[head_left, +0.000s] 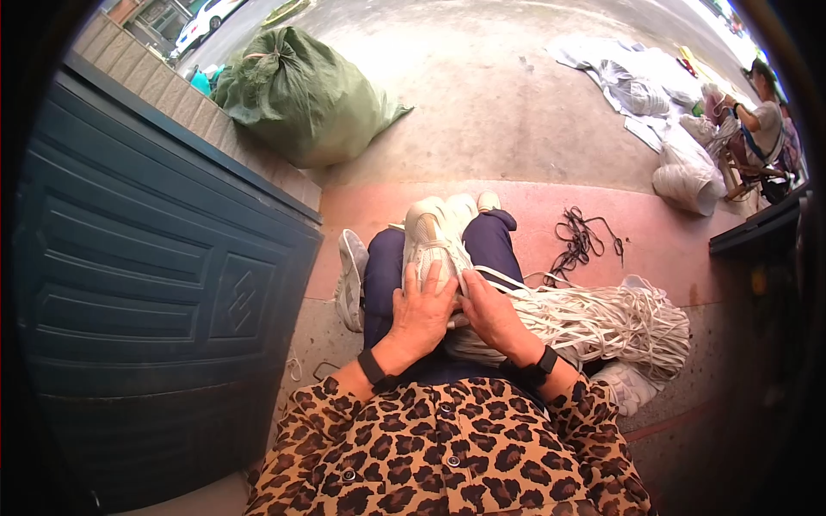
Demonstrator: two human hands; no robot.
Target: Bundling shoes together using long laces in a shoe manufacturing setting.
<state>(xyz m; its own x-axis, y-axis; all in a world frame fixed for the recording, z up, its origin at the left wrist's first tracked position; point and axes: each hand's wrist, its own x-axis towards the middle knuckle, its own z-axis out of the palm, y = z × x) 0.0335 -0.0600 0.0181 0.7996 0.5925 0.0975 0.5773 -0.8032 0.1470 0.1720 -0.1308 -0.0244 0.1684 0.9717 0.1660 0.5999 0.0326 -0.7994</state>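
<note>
A white sneaker (428,225) rests on my lap between my knees, toe pointing away from me. My left hand (420,314) lies over the near part of the shoe, fingers stretched along its upper and gripping it. Close beside it, my right hand (492,316) has bent fingers pinched at the shoe's right edge, where a white shoelace comes out; the fingertips are partly hidden. A large bundle of white shoelaces (615,322) lies across my right thigh and spreads out to the right.
Another white shoe (350,279) stands on edge left of my leg; a pale shoe (625,387) sits under the lace bundle. Dark laces (578,241) lie on the pink floor. A dark door (146,284) is at left, a green sack (305,99) beyond. A person (761,125) sits far right near white bags (688,181).
</note>
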